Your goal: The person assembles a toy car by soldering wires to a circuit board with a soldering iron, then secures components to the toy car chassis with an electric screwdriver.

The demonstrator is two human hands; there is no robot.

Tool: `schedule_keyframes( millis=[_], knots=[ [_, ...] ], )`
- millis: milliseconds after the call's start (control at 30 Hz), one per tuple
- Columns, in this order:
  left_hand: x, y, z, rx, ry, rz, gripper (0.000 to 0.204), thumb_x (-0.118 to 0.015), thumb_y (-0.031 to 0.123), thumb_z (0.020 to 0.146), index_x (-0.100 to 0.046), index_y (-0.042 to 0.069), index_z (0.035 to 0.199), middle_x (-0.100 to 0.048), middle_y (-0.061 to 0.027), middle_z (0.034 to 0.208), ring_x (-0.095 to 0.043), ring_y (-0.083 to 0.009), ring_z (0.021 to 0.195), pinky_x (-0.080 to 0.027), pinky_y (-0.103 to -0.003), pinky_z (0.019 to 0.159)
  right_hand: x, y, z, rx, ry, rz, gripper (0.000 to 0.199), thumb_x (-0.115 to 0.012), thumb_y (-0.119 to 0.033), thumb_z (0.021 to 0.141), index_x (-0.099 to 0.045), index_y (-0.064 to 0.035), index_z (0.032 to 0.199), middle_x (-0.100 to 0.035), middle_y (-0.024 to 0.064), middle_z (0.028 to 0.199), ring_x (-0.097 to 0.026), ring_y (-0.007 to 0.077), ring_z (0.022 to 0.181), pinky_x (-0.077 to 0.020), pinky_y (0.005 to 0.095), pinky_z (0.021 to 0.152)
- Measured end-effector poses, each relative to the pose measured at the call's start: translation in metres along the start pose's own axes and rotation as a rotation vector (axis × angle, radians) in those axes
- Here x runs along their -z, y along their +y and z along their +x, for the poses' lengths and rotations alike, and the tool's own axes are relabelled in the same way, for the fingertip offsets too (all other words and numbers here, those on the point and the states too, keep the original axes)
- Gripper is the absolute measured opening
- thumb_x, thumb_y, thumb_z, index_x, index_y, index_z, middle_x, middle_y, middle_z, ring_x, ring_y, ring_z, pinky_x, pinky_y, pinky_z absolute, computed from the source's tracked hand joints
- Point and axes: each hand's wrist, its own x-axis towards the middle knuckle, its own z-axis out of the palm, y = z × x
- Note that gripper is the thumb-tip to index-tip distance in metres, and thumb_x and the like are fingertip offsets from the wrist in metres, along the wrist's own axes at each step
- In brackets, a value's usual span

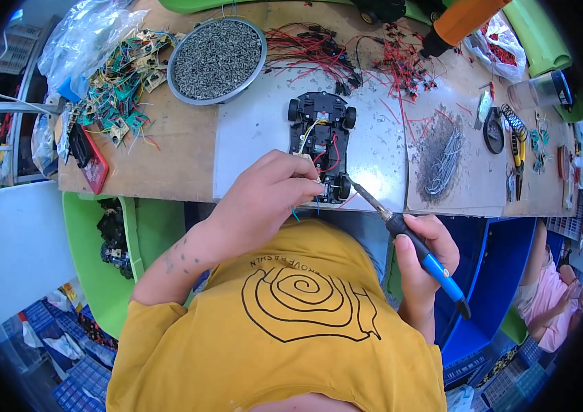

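Note:
The black toy car chassis lies on the white board in front of me, its wheels and wiring showing. My left hand pinches a small circuit board at the chassis's near left side. White, yellow, red and blue-green wires run about it; my fingers partly hide the board. In my right hand is a soldering iron with a blue and black handle. Its metal tip points up and left, close to the chassis's near right wheel. Whether the tip touches anything, I cannot tell.
A round metal bowl of small screws stands behind, left of the chassis. Circuit boards with wires are piled farther left. Red wires lie at the back. Solder wire and yellow-handled pliers lie rightward. An orange tool hangs overhead.

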Motion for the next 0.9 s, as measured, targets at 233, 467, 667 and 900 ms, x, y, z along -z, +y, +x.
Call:
schedule_keyframes(
  millis=[233, 467, 667, 900],
  knots=[
    [-0.006, 0.001, 0.002, -0.151, 0.042, 0.355, 0.016, -0.071, 0.007, 0.070, -0.060, 0.011, 0.082, -0.053, -0.0021, 0.083, -0.052, -0.0222, 0.078, -0.039, -0.035, 0.070, -0.002, -0.001, -0.004, -0.023, -0.035, 0.004, 0.024, -0.072, 0.003, 0.070, -0.066, 0.0001, 0.093, -0.060, 0.0067, 0.071, -0.053, 0.0138, 0.061, -0.0395, 0.0245, 0.056],
    [-0.011, 0.001, -0.002, -0.016, 0.137, 0.313, 0.022, -0.075, 0.011, 0.064, -0.059, 0.013, 0.078, -0.054, -0.0004, 0.085, -0.053, -0.0209, 0.079, -0.038, -0.037, 0.072, -0.005, 0.003, -0.005, -0.001, -0.024, 0.002, 0.022, -0.072, 0.001, 0.070, -0.067, -0.0004, 0.091, -0.059, 0.0059, 0.067, -0.052, 0.0135, 0.057, -0.0389, 0.0244, 0.053],
    [-0.016, 0.001, -0.003, -0.054, 0.171, 0.342, 0.021, -0.073, 0.009, 0.063, -0.058, 0.013, 0.077, -0.054, -0.0005, 0.086, -0.053, -0.0208, 0.080, -0.037, -0.036, 0.072, -0.008, 0.002, -0.005, -0.055, -0.041, -0.014, 0.021, -0.072, 0.000, 0.070, -0.066, -0.0002, 0.090, -0.059, 0.0057, 0.067, -0.052, 0.0131, 0.057, -0.0392, 0.0239, 0.053],
    [-0.014, 0.002, -0.004, -0.050, 0.143, 0.372, 0.020, -0.072, 0.009, 0.065, -0.057, 0.012, 0.079, -0.053, -0.0012, 0.087, -0.052, -0.0206, 0.079, -0.037, -0.036, 0.072, -0.010, 0.002, -0.005, -0.082, -0.048, -0.015, 0.021, -0.072, 0.000, 0.071, -0.067, -0.0002, 0.090, -0.059, 0.0061, 0.067, -0.053, 0.0137, 0.057, -0.0398, 0.0244, 0.053]
  ],
)
